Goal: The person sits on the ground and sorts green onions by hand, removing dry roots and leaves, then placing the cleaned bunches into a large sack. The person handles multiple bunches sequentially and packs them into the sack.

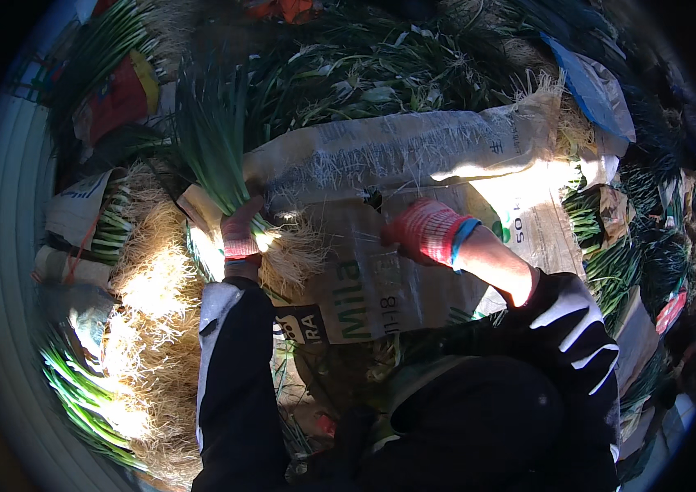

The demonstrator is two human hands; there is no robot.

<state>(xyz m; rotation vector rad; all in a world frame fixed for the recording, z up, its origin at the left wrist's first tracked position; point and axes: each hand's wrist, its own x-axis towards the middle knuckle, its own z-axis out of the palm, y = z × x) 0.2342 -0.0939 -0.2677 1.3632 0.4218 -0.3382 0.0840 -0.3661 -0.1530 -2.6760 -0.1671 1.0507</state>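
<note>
My left hand, in a red and white knitted glove, is closed around a bunch of green onions. The dark green leaves point away from me, and the pale roots spread to the right over a woven plastic sack. My right hand, in a similar glove with a blue cuff, is above the middle of that printed sack, its fingers curled. Whether it holds anything is hidden by the glove and shadow. Loose root bits lie on the sack's far fold.
A large heap of green onions lies beyond the sack. Stacked bundles with thick roots stand at the left beside a ribbed pale wall. More bundles and sacking line the right. A blue-edged sack lies at the upper right.
</note>
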